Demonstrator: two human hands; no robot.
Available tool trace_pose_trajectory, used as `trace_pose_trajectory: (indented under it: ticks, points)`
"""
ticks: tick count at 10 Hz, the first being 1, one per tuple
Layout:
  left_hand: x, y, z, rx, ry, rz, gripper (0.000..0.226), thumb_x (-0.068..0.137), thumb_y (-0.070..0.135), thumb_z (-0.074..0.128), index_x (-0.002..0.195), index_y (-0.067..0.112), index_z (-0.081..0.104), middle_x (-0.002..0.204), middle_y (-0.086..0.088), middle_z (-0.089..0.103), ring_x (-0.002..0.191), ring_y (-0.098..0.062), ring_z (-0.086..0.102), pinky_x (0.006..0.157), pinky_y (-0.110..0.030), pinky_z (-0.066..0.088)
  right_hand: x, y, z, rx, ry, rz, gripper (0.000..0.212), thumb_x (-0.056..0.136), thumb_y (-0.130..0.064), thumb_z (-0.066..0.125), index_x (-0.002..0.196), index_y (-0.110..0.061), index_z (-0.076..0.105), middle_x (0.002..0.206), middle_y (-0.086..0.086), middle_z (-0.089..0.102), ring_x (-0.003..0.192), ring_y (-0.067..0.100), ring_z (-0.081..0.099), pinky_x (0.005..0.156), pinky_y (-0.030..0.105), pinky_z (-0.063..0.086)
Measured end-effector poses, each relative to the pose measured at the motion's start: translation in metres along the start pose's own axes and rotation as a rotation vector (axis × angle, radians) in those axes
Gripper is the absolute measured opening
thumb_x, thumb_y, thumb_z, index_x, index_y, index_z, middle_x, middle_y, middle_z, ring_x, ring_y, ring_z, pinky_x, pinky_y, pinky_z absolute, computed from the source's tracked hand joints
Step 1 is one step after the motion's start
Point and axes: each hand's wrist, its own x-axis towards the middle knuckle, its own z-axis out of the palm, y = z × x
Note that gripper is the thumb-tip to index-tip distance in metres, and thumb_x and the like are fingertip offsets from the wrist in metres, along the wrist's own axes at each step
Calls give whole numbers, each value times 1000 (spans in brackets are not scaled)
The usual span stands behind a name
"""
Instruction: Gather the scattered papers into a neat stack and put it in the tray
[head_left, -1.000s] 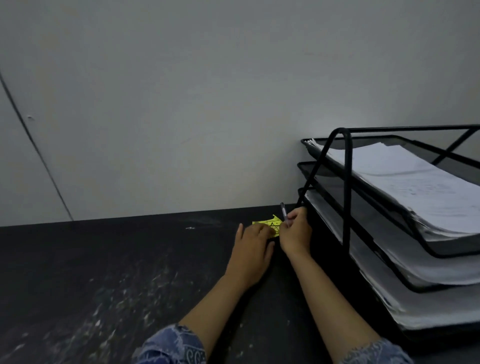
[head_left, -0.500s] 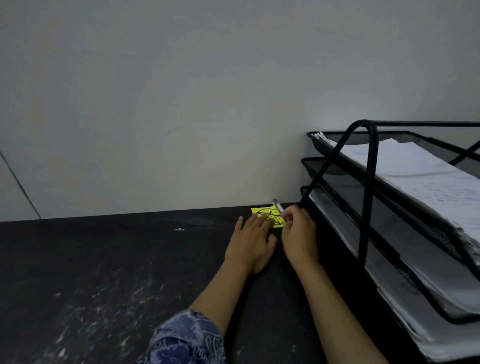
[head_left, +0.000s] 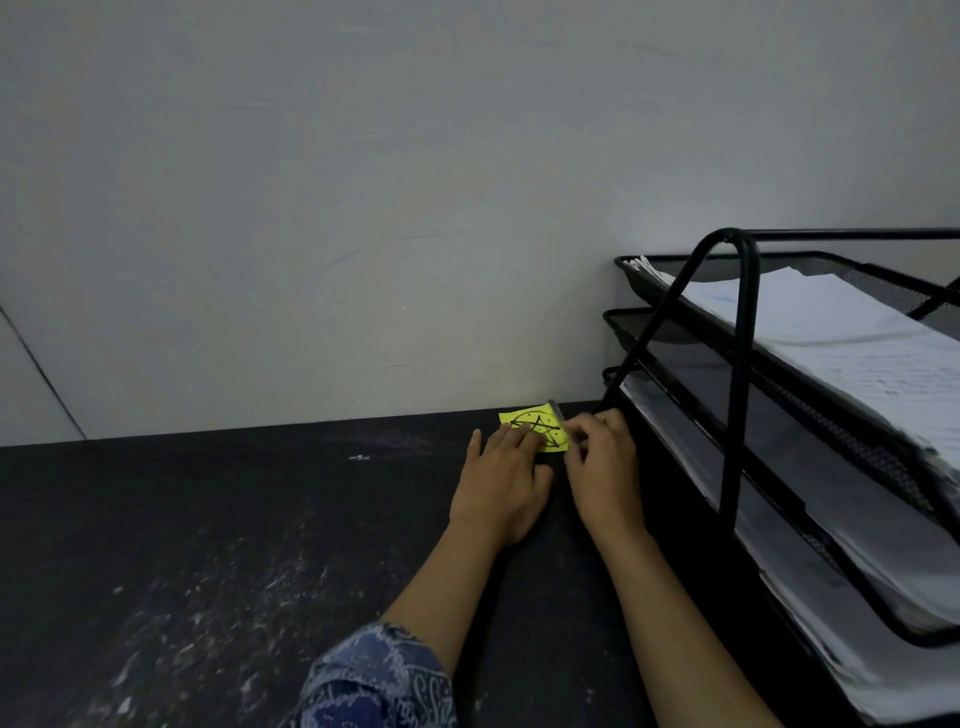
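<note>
A small yellow note (head_left: 542, 427) with a black star drawn on it lies on the black table (head_left: 208, 519) close to the wall. My left hand (head_left: 501, 483) lies flat, its fingertips resting on the note's left part. My right hand (head_left: 605, 467) is curled at the note's right edge, shut on a thin pen (head_left: 555, 409) whose end sticks up past the note. To the right stands a black wire three-tier tray rack (head_left: 737, 364). White papers (head_left: 841, 332) fill its top tray, and more sheets lie in the lower tiers.
A pale wall (head_left: 363, 208) rises right behind the table's far edge. The rack's slanted frame bar stands just right of my right hand. The table's left side shows white scuff marks (head_left: 197, 618). A patterned blue sleeve (head_left: 379, 680) covers my left forearm.
The view has shifted, so the rack looks closer. My left fingers have slid back, uncovering more of the star. The pen is lower and more hidden by my right hand.
</note>
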Motion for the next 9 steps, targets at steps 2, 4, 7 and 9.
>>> trace_pose_trajectory:
  ticks: [2,4,7,9]
  points:
    - [-1,1,-1,-5,62,-35,33,95,28,36,122,16,50,130,-2,50,127,-18,39,119,-42,14,-1,1,4,-16,18,40,11,87,6,57,90,-4,61,102,8,50,88,23,56,75,33,51]
    - [0,-1,1,1,32,-12,40,98,28,34,135,16,45,145,-2,41,139,-21,28,120,-43,8,3,8,10,-116,-35,39,19,90,3,53,100,-3,67,108,11,55,100,26,53,82,35,47]
    - [1,-3,2,1,17,-42,55,96,28,33,149,17,24,160,-9,12,148,-23,3,120,-46,-4,3,8,8,-152,3,-5,19,91,0,53,102,-4,69,108,14,58,102,30,51,85,41,46]
    - [-10,1,-6,83,224,-41,59,96,27,35,151,19,17,160,-10,12,148,-24,2,119,-47,-5,-13,-5,-2,-268,40,-81,20,95,-13,51,109,-8,64,115,10,55,105,27,50,89,39,43]
